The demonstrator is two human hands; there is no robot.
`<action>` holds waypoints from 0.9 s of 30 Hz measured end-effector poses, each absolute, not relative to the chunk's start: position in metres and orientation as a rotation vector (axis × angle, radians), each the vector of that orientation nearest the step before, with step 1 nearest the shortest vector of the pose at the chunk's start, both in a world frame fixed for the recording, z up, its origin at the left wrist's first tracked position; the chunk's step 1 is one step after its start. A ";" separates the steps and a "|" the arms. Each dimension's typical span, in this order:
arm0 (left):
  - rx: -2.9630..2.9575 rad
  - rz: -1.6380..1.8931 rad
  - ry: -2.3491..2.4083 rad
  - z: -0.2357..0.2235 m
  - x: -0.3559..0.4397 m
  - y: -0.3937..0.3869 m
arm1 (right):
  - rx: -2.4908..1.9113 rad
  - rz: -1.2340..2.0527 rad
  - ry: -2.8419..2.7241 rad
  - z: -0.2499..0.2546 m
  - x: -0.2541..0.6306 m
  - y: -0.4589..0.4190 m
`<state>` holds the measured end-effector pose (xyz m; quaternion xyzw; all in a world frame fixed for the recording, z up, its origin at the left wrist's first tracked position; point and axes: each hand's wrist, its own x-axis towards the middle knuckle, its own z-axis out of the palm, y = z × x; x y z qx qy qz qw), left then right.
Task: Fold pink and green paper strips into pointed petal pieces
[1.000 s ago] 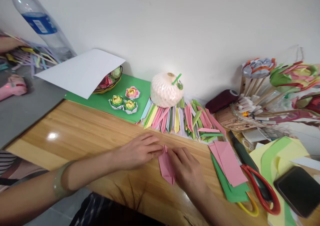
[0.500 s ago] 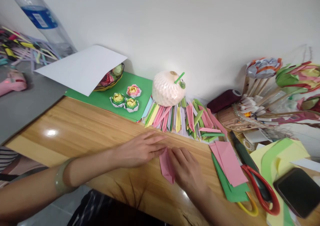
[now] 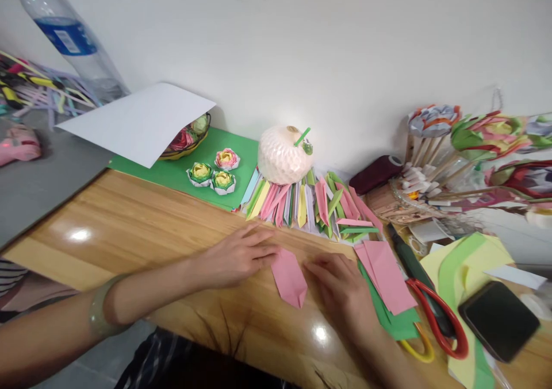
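Observation:
A folded pink paper piece (image 3: 290, 278) with pointed corners lies on the wooden tabletop between my two hands. My left hand (image 3: 239, 258) rests flat with its fingers stretched out, the fingertips at the paper's upper left edge. To the right of the paper, a small gap away, is my right hand (image 3: 342, 288), its fingers loosely bent and holding nothing I can see. Beside that hand lie pink paper rectangles (image 3: 388, 277) on top of green paper sheets (image 3: 390, 323).
Folded paper strips (image 3: 297, 205) line up below a white coconut-like ball (image 3: 284, 154). Paper flowers (image 3: 224, 181) sit on green sheets at left. Red-handled scissors (image 3: 461, 337), a black phone-like object (image 3: 500, 320) and a basket (image 3: 383, 205) with stemmed flowers are on the right.
My right hand has let go of the pink paper and moved right. The paper, upright and partly folded before, now lies flatter and opened out. My left hand stays at its edge.

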<state>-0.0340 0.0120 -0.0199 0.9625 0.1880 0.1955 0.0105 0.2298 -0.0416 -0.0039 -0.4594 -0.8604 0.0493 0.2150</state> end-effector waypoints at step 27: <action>3.107 0.803 0.600 -0.016 -0.029 0.012 | -1.214 0.144 -2.398 -0.003 0.224 -0.028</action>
